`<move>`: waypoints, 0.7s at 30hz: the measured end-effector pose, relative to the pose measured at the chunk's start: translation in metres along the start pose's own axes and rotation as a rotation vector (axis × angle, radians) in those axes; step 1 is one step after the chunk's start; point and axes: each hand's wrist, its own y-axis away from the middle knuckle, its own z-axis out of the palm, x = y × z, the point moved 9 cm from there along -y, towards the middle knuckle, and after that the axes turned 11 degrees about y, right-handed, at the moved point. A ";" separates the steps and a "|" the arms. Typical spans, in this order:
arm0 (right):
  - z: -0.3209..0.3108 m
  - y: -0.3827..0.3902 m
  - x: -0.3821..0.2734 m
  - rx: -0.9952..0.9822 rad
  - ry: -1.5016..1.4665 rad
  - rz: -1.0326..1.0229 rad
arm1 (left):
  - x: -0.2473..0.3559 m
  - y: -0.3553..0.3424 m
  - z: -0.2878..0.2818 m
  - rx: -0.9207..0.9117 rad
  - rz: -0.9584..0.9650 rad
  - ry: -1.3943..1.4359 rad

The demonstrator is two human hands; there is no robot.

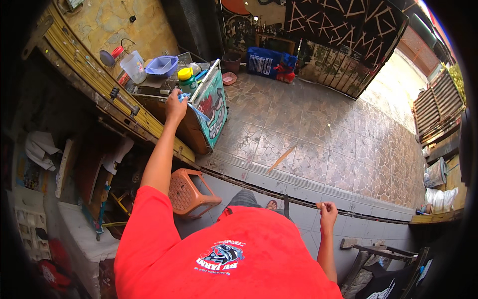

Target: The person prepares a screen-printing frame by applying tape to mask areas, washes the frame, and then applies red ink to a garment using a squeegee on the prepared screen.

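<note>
Left hand [175, 105] — arm stretched forward, fingers clenched on a blue cloth [195, 110] at the near edge of a cluttered counter [149, 102], just beside a green bottle with yellow cap [187, 79]. Step in hand appears to be lifting the cloth off; a clean draw back calls for clearing that bottle. Orange stool [188, 192] below. Right hand [327, 209] — loosely fisted, empty. Tiled floor [308, 134] lies open.

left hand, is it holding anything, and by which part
The left hand grips a blue cloth by its upper end; the rest trails down to the right. The right hand is closed; contents cannot be told.
</note>
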 end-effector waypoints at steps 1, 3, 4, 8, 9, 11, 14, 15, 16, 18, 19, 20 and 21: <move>0.013 -0.048 -0.035 -0.049 0.066 -0.086 | 0.002 -0.029 0.009 0.016 0.022 -0.054; 0.046 -0.132 -0.121 -0.154 0.071 -0.318 | 0.002 -0.086 0.032 0.053 0.052 -0.142; 0.065 -0.166 -0.159 -0.194 0.081 -0.352 | -0.001 -0.111 0.042 0.063 0.046 -0.166; 0.133 -0.286 -0.238 -0.235 0.317 -0.535 | -0.031 -0.201 0.080 0.121 0.074 -0.292; 0.147 -0.319 -0.235 -0.224 0.366 -0.552 | -0.045 -0.221 0.090 0.134 0.053 -0.314; 0.162 -0.376 -0.212 -0.174 0.384 -0.493 | -0.065 -0.247 0.130 0.084 0.015 -0.336; 0.162 -0.433 -0.125 -0.056 0.463 -0.233 | -0.135 -0.255 0.200 -0.050 -0.004 -0.470; 0.157 -0.444 -0.072 -0.065 0.413 -0.119 | -0.154 -0.252 0.222 -0.125 -0.029 -0.500; 0.153 -0.454 -0.031 -0.072 0.359 -0.014 | -0.177 -0.245 0.239 -0.170 -0.075 -0.541; 0.151 -0.457 0.005 -0.078 0.471 0.132 | -0.192 -0.239 0.252 -0.202 -0.113 -0.637; 0.147 -0.461 0.035 -0.085 0.510 0.158 | -0.186 -0.242 0.261 -0.193 -0.104 -0.678; 0.144 -0.473 0.055 -0.088 0.554 0.183 | -0.175 -0.250 0.268 -0.145 -0.097 -0.677; 0.153 -0.489 0.055 -0.103 0.527 0.223 | -0.163 -0.256 0.268 -0.092 -0.094 -0.686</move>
